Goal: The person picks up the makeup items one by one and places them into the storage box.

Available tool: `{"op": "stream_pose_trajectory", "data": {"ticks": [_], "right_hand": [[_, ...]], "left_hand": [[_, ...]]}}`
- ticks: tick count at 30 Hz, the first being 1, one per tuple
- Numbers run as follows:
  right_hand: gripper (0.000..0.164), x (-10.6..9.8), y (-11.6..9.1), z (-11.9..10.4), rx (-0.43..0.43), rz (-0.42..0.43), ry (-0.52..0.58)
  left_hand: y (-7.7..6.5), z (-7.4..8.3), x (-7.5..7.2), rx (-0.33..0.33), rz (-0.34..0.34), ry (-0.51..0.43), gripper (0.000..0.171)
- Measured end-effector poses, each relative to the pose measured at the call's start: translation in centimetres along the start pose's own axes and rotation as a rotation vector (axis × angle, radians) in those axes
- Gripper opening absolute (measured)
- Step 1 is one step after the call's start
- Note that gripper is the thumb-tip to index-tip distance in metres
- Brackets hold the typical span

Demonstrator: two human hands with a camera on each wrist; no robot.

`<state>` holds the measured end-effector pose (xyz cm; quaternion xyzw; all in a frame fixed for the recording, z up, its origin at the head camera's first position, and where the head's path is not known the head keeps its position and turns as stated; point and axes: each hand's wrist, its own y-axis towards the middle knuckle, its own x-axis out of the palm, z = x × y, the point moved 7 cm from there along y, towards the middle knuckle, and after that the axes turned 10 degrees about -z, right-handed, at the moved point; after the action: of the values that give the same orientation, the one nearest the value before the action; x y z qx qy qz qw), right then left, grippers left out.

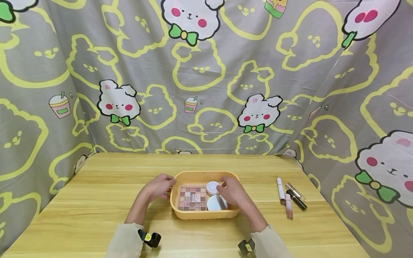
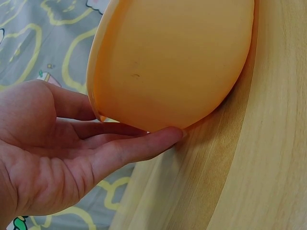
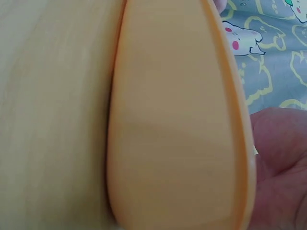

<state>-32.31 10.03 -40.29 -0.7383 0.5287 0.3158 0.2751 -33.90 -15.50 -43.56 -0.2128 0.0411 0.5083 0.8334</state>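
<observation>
A yellow-orange plastic bin [image 1: 207, 214] stands on the wooden table. My left hand [image 1: 160, 187] holds its left end; in the left wrist view the thumb [image 2: 158, 141] presses the outer wall while another finger bends over the rim. My right hand [image 1: 233, 191] reaches over the right end, thumb and fingertips at the edge of a round white compact [image 1: 213, 187]. From the right wrist, the bin's wall [image 3: 172, 115] hides those fingers. Inside the bin, an eyeshadow palette [image 1: 191, 198] with "BACK" lettering lies at left, and a round, shiny mirror-like compact [image 1: 215, 203] lies in front of the white one.
To the right on the table [image 1: 113, 186] lie several slim cosmetic tubes: a white-capped one [image 1: 280, 190], a pink one [image 1: 289, 207], a black one [image 1: 297, 200] and a clear one [image 1: 294, 191]. A grey patterned curtain [image 1: 206, 139] hangs behind and at both sides.
</observation>
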Motion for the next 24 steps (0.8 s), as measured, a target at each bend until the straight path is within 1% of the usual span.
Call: {"op": "stream_pose_trajectory", "data": {"ticks": [3, 10, 17, 24], "right_hand": [[0.037, -0.6, -0.3, -0.2, -0.017, 0.020, 0.003], [0.038, -2.0, -0.7, 0.0, 0.015, 0.052, 0.027], [0.035, -3.3, -0.9, 0.5, 0.022, 0.115, 0.049], [0.035, -4.6, -1.2, 1.1, 0.039, 0.158, 0.082]], "left_hand": [[0.0, 0.0, 0.0, -0.003, 0.000, 0.005, 0.042], [0.0, 0.1, 0.0, -0.005, -0.002, 0.004, 0.042], [0.0, 0.1, 0.1, -0.002, 0.003, -0.001, 0.040], [0.1, 0.0, 0.0, 0.000, 0.004, -0.007, 0.041]]}}
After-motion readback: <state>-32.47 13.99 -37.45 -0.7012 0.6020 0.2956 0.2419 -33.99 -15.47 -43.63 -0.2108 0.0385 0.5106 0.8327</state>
